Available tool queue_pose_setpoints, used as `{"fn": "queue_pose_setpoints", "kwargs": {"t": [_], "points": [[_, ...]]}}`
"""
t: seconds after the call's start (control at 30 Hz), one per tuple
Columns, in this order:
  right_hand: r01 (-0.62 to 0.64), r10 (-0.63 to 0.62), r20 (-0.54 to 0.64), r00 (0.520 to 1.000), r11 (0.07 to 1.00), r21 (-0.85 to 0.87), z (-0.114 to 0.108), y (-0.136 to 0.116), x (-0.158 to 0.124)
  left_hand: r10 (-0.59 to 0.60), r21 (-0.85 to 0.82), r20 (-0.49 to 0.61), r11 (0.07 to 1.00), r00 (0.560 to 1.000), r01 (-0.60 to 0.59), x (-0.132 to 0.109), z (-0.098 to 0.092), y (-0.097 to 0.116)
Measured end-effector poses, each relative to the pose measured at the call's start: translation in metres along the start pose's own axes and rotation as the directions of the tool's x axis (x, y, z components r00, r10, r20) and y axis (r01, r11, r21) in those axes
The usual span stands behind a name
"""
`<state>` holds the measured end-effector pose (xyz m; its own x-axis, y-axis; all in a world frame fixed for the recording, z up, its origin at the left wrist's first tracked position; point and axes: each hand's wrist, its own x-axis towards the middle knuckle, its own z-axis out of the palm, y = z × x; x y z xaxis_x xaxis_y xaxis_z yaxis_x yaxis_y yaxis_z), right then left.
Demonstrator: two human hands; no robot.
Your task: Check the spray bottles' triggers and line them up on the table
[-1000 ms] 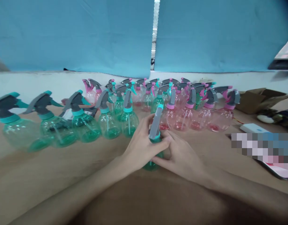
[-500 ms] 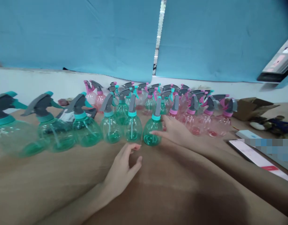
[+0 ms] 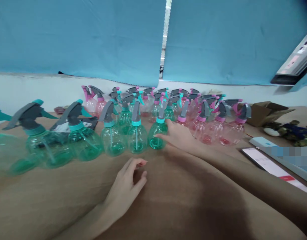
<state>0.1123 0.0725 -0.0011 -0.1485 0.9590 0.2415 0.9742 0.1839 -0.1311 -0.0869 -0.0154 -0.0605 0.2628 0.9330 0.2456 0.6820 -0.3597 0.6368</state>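
My right hand [image 3: 179,135] grips the side of a green spray bottle [image 3: 156,138] with a turquoise collar and grey head; its thumb lies across the bottle's front and the other fingers are partly hidden. The bottle stands upright at the right end of a front row of green ones. Just left of it, with a small gap, is another green spray bottle [image 3: 137,140]. My left hand [image 3: 126,181] hovers low over the brown table [image 3: 178,200], fingers curved, thumb apart, holding nothing. Pink spray bottles [image 3: 205,128] stand right of my right hand.
More pink and green spray bottles [image 3: 146,101] crowd behind the front row. An open cardboard box [image 3: 262,113] sits at the back right, with a phone [image 3: 270,166] and a pale blue-white box [image 3: 263,142] nearer. A dark packet [image 3: 76,125] lies behind the left bottles.
The view has shifted, so most things appear further left. My right hand and the gripped green bottle have moved slightly back, away from me. My left hand stays low and empty.
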Motion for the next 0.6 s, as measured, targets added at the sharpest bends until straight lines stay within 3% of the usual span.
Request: {"fn": "queue_pose_setpoints", "kwargs": {"t": [0.23,0.33,0.47,0.6], "points": [[0.043,-0.028,-0.107,0.994,0.990,0.137,0.005,0.007,-0.014,-0.001,0.017,-0.005,1.000,1.000,0.001,0.000,-0.002,0.003],[0.099,-0.060,-0.190,0.980,0.975,0.197,0.005,0.026,-0.035,0.000,0.027,0.000,1.000,1.000,0.000,0.001,-0.002,0.002],[0.076,-0.011,-0.267,0.964,0.968,0.237,0.000,0.062,-0.054,-0.015,0.032,0.021,0.999,1.000,0.014,0.003,-0.001,-0.001],[-0.009,0.080,-0.227,0.971,0.954,0.298,-0.002,0.085,-0.051,-0.031,0.026,0.035,0.999,0.999,0.030,0.009,0.003,0.000]]}}
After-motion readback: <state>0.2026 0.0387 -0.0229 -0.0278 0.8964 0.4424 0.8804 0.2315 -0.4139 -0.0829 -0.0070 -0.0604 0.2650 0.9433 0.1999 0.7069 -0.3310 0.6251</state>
